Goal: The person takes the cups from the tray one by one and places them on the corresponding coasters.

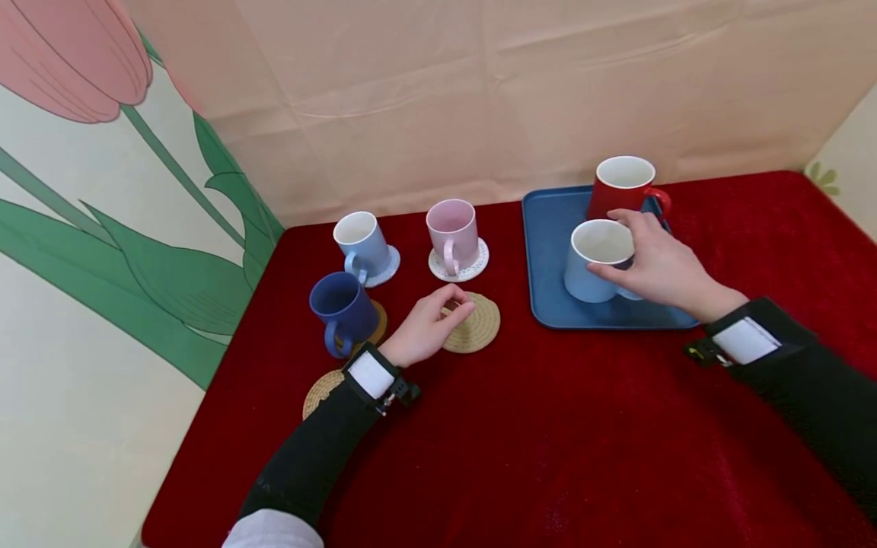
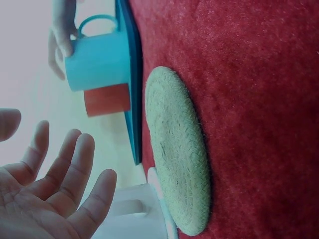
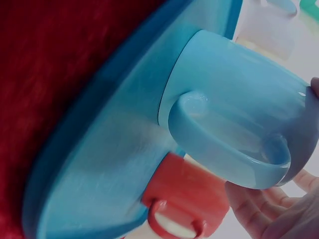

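Head view shows a person at a red-covered table [image 1: 548,426], the right hand [image 1: 658,266] curled over the rim and side of a light blue mug [image 1: 594,262] that stands in a blue tray [image 1: 548,228], just in front of a red mug [image 1: 620,186]. The right wrist view shows the mug's handle [image 3: 229,144] free, fingertips [image 3: 259,209] coming round beneath it, so the hold is on the body, not the handle. The left hand [image 1: 428,327] rests with fingertips on the near edge of a bare woven coaster [image 1: 474,323], fingers loosely spread and gripping nothing, as the left wrist view confirms. A dark blue mug [image 1: 341,308] sits on another woven coaster, a pale blue mug [image 1: 361,245] and a pink mug [image 1: 452,236] on white coasters behind, and a further woven coaster [image 1: 322,392] lies partly hidden under the left forearm. Judged from this, the step is lifting the light blue mug clear of the tray. Done well, it calls for a firm wrap before lifting, a straight rise to clear the tray's lip and avoid knocking the red mug, and the mug kept level. The left fingers can pin the coaster flat but should slide off its centre.
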Available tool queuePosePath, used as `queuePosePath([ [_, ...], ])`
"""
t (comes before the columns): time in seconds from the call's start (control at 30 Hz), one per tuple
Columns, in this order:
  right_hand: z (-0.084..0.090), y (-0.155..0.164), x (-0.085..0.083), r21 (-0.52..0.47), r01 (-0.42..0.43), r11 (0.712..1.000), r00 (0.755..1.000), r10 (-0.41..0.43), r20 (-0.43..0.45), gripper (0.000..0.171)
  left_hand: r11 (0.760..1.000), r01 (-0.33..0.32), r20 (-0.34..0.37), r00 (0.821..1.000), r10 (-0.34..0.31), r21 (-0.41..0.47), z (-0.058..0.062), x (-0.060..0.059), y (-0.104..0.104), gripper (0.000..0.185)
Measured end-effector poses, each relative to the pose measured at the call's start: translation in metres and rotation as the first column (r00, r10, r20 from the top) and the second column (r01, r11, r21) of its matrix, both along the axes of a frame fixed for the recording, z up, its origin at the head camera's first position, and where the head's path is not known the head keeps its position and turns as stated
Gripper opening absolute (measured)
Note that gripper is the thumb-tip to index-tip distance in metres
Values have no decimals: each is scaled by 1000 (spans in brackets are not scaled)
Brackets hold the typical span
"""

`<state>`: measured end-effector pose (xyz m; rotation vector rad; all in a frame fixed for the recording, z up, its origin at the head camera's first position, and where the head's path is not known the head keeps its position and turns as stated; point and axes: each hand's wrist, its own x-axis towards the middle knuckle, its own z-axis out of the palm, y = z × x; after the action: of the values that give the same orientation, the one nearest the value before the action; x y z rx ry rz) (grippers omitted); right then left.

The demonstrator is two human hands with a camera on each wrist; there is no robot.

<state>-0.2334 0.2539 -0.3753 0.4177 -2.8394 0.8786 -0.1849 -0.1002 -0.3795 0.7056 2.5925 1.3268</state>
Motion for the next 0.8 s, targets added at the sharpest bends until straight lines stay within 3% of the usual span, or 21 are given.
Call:
queuePosePath([
  [0.5, 2, -28, 12, 48, 24, 999, 1000, -25, 10, 88, 1000, 30, 10, 999, -30, -6, 2, -2, 3, 17],
  [0.63, 5, -20, 18, 84, 5, 996, 1000, -7, 18, 88, 996, 32, -92, 995, -39, -79, 0, -1, 4, 16],
  [0.8, -1, 2, 29, 92, 17, 996, 997, -23, 69, 82, 981, 15, -233, 971, -61, -195, -4, -2, 4, 15],
])
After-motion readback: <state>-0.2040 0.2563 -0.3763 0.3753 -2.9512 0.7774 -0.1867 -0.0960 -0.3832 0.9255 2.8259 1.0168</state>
